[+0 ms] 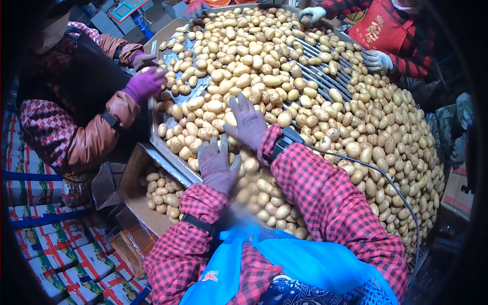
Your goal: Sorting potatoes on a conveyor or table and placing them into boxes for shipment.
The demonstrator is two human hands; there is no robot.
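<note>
A large heap of pale yellow potatoes [378, 137] covers a wide metal sorting table. My left hand [217, 165], in a grey-purple glove, lies over the potatoes beside the table's near-left edge, fingers stretched forward and thumb out. Farther up and to the right, my right hand [248, 122] rests palm down on the heap in a matching glove, its fingers extended. A potato [230, 119] shows between its thumb and forefinger; the hand is not closed round it. Both palms are hidden, as are any potatoes under them.
Metal slats [325, 68] show through the heap. A cardboard box [136, 195] with potatoes stands below the metal rim [175, 165]. A cable [378, 178] runs from my right wrist. Co-workers' gloved hands [145, 84] [377, 61] are around the table. Printed cartons [76, 256] are stacked lower left.
</note>
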